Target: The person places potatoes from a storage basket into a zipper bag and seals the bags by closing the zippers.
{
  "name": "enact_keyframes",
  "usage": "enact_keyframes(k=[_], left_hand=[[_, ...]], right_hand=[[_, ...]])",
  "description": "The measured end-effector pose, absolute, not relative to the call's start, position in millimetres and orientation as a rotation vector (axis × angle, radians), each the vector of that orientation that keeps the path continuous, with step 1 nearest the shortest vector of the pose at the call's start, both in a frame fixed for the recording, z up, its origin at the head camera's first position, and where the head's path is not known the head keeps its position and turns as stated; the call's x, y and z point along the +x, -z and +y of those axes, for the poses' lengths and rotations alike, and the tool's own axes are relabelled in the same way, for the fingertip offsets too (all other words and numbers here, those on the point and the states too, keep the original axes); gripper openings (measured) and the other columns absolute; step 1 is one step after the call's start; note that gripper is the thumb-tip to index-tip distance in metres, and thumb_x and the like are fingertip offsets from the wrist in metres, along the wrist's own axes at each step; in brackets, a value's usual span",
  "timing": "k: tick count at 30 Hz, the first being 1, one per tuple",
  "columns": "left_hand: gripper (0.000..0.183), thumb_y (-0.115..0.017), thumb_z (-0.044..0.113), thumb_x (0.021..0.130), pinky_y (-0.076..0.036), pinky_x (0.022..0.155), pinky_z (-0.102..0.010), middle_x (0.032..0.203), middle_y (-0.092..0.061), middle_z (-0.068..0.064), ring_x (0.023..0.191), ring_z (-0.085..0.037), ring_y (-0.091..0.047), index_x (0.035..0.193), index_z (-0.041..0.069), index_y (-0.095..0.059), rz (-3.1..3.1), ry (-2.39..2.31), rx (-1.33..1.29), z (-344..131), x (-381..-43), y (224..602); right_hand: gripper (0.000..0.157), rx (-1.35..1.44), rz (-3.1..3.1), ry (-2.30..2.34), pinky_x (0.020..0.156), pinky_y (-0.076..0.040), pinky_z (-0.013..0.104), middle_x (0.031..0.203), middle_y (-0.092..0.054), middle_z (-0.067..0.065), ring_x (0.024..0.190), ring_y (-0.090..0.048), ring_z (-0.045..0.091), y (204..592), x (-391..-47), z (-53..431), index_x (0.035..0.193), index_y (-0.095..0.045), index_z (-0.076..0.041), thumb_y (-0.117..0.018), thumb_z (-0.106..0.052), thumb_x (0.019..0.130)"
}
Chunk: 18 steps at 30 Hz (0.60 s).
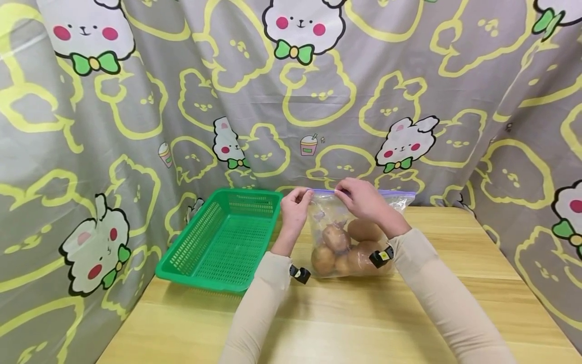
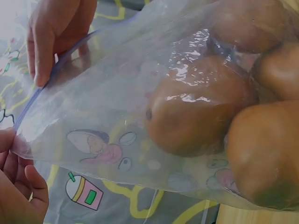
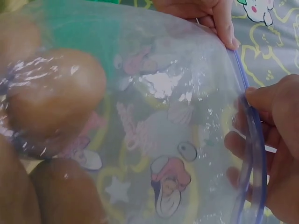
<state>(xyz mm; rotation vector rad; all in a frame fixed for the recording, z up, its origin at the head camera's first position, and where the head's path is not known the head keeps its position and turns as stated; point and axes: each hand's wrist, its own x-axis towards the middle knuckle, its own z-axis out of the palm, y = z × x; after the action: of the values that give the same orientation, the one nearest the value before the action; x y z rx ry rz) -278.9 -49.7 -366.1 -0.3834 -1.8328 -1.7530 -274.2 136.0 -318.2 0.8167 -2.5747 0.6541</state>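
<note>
A clear zip bag [image 1: 325,212] with a purple zip strip [image 1: 395,193] stands upright on the table, with several brown potatoes [image 1: 336,237] in its lower part. Printed cartoon figures show on its film in the right wrist view. My left hand [image 1: 294,210] pinches the strip at the bag's left top corner. Farther right along the same edge, my right hand [image 1: 364,199] grips the strip between thumb and fingers. In the right wrist view, the thumb of the right hand [image 3: 280,130] lies on one side and its fingers behind the film; the two purple edges stand apart there.
A green plastic basket [image 1: 218,280] with slotted walls sits left of the bag on the wooden table [image 1: 327,323]. A grey curtain [image 1: 254,106] with rabbit drawings hangs close behind and along both sides. Small black devices [image 1: 300,274] are strapped at both wrists.
</note>
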Motion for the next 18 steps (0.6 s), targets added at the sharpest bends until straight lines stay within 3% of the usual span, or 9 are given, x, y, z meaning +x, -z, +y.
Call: enact_keyframes(k=[8,18], left_hand=[[0.011,-0.064,-0.005,0.086,-0.04,0.054,-0.014,0.074,-0.062,-0.029,0.06,-0.018,-0.054,0.086,-0.016,-0.066,-1.8,1.739,-0.427,-50,-261,351],[0.011,-0.064,-0.004,0.086,-0.041,0.055,-0.015,0.074,-0.062,-0.027,0.062,-0.012,-0.053,0.086,-0.015,-0.067,-1.822,1.735,-0.383,-49,-254,345]], right_hand=[[0.015,0.81,-2.577,-0.634,0.068,-0.045,0.038,0.083,-0.061,0.004,0.072,-0.054,0.019,321,-272,153,0.093,-0.066,-0.007,-0.057,-0.018,0.096],[0.019,0.748,-2.627,-0.645,0.069,-0.047,0.04,0.087,-0.06,0.007,0.074,-0.056,0.021,327,-271,182,0.095,-0.066,-0.004,-0.054,-0.019,0.097]])
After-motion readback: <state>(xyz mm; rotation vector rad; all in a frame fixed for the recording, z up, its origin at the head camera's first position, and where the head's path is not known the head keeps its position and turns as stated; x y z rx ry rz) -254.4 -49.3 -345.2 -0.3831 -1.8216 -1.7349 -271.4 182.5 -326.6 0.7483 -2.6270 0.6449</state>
